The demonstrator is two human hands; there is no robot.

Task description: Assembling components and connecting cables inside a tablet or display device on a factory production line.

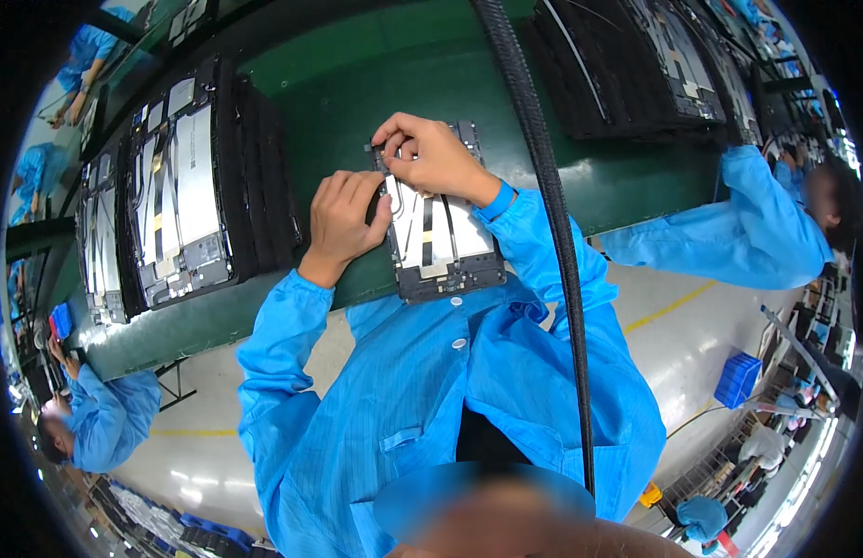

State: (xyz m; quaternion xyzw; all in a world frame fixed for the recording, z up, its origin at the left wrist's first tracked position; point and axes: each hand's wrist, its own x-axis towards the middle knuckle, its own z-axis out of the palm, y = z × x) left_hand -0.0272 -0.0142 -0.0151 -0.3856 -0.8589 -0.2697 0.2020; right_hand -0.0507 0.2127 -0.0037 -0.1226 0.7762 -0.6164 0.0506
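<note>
An opened tablet (461,235) with silver battery panels, dark ribbon strips and black circuit parts at its ends lies on the green workbench in front of me. My left hand (343,219) rests at its left edge, fingers slightly bent and thumb apart, with the fingertips touching the edge near the upper left. My right hand (433,156) reaches over the tablet's far part, its thumb and fingers curled in a pinch at the upper left corner. Whatever sits between those fingertips is too small to make out. A blue band (498,200) circles my right wrist.
Stacks of similar opened tablets in black trays stand at the left (194,177) and far right (627,70). A thick black braided cable (548,177) hangs across the view by my right arm. Co-workers in blue sit at the right (738,232) and left (110,423). A blue crate (737,380) stands on the floor.
</note>
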